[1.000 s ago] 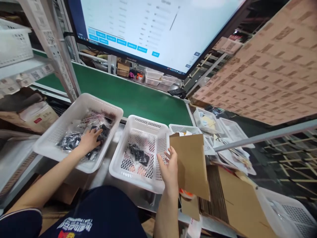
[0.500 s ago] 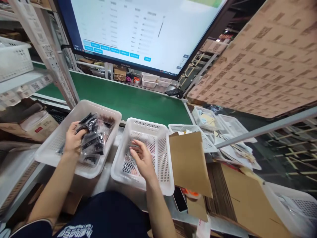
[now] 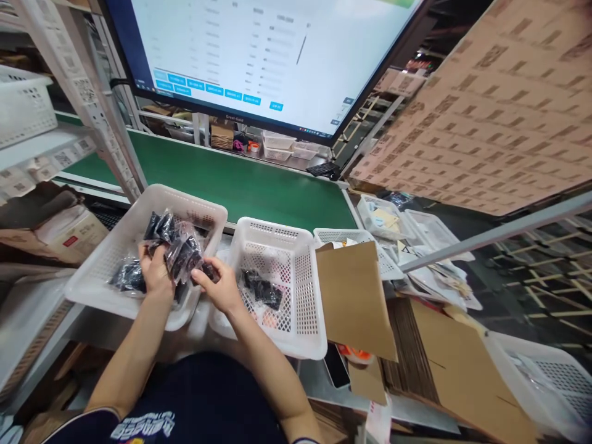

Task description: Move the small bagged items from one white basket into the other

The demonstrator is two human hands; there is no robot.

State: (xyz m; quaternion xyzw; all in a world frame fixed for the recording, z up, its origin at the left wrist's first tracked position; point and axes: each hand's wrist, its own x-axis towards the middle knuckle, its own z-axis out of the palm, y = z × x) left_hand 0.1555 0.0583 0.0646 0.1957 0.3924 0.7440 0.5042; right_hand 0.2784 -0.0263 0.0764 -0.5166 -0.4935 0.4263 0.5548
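Note:
My left hand (image 3: 155, 274) is closed around a bunch of clear packets with black items (image 3: 178, 246), held up over the left white basket (image 3: 99, 274). My right hand (image 3: 219, 285) has come across to the same bunch and pinches one packet at its lower right edge. More black packets (image 3: 127, 276) lie in the left basket. The middle white basket (image 3: 300, 290) holds one black packet (image 3: 263, 290) and some small pinkish items.
A brown paper envelope (image 3: 354, 299) leans against the middle basket. A phone (image 3: 336, 365) lies below it. The green conveyor belt (image 3: 240, 182) runs behind the baskets under a large monitor (image 3: 259, 55). Flat cardboard (image 3: 444, 370) and more white baskets (image 3: 546, 376) sit at the right.
My left hand lifted a bunch of packets out of the left basket. My right hand let go of the envelope, passed through the middle basket, then reached over to the held bunch.

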